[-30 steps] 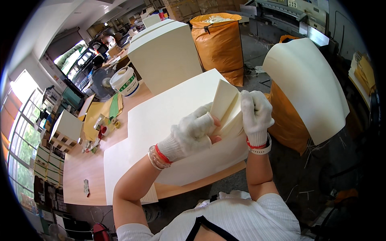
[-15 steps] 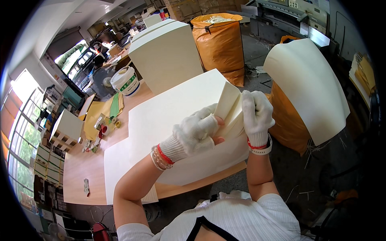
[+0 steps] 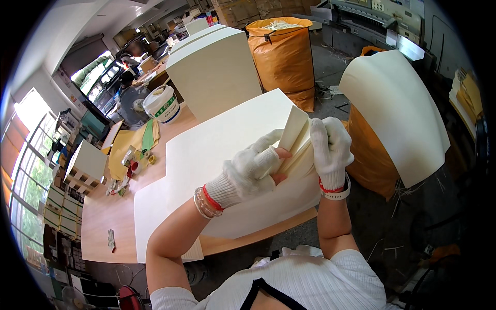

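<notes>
A stack of large cream paper sheets (image 3: 217,134) lies on the wooden table in front of me. Its right corner is lifted and fanned into several bundles. My left hand (image 3: 252,166), in a white glove with bare fingertips showing, grips the sheets at this raised corner from the left. On the corner's right edge, my right hand (image 3: 331,146), gloved too, is closed with the sheet edges pinched in its fingers. The right fingertips are partly hidden behind the paper and glove.
A taller paper stack (image 3: 214,72) stands behind. Left of it are a white bucket (image 3: 161,105), tape rolls (image 3: 136,167) and a smaller paper block (image 3: 87,161) on the table (image 3: 98,227). Orange sacks (image 3: 281,62) stand beyond, one under a large curved sheet bundle (image 3: 395,113).
The fanned sheets at the corner have shifted slightly and spread a little more between my hands. Both hands keep nearly the same places.
</notes>
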The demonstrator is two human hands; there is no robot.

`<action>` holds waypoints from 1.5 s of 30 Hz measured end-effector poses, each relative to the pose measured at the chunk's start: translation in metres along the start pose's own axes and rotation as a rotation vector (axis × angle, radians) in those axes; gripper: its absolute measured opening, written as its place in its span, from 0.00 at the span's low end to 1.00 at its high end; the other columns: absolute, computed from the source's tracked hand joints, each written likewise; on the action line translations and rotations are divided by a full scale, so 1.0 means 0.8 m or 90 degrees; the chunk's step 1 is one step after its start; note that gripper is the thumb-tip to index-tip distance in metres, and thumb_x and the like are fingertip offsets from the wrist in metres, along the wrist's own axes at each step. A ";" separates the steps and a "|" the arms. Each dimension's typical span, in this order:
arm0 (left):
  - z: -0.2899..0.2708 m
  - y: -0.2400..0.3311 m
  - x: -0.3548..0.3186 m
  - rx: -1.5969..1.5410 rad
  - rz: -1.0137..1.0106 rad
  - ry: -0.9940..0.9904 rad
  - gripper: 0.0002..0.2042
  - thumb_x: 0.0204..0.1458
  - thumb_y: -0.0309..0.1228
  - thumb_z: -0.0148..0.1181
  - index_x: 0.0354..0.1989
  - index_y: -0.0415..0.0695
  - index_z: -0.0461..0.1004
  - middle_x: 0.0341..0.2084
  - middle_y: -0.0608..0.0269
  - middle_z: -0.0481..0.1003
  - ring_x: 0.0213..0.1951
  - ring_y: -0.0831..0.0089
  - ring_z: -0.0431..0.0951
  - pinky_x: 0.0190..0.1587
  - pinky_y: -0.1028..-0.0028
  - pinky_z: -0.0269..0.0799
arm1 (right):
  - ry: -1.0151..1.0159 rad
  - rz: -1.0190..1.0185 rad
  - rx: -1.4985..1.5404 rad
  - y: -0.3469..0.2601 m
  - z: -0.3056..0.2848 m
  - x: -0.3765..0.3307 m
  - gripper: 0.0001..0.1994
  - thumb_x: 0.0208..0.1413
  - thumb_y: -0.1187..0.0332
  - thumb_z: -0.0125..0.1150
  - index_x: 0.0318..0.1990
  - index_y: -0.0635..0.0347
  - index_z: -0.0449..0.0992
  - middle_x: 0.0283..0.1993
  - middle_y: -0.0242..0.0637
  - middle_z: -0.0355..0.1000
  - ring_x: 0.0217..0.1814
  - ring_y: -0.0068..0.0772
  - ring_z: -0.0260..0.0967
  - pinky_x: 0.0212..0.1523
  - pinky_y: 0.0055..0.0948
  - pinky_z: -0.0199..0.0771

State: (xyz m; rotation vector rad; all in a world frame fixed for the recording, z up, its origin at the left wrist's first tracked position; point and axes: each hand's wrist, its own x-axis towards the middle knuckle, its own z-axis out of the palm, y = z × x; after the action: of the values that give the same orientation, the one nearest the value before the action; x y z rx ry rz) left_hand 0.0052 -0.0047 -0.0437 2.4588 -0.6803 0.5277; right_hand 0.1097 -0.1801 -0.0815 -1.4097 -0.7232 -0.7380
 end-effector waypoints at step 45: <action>-0.004 0.000 0.001 0.017 0.038 -0.045 0.16 0.44 0.13 0.61 0.43 0.39 0.76 0.64 0.38 0.64 0.49 0.53 0.79 0.48 0.65 0.76 | 0.013 0.004 0.009 -0.005 0.001 -0.002 0.13 0.61 0.73 0.59 0.25 0.66 0.67 0.21 0.39 0.61 0.24 0.39 0.60 0.27 0.37 0.60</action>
State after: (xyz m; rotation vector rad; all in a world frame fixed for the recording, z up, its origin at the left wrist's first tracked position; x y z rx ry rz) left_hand 0.0050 -0.0028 -0.0409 2.4981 -0.7812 0.4773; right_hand 0.1055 -0.1791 -0.0809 -1.3886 -0.7061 -0.7404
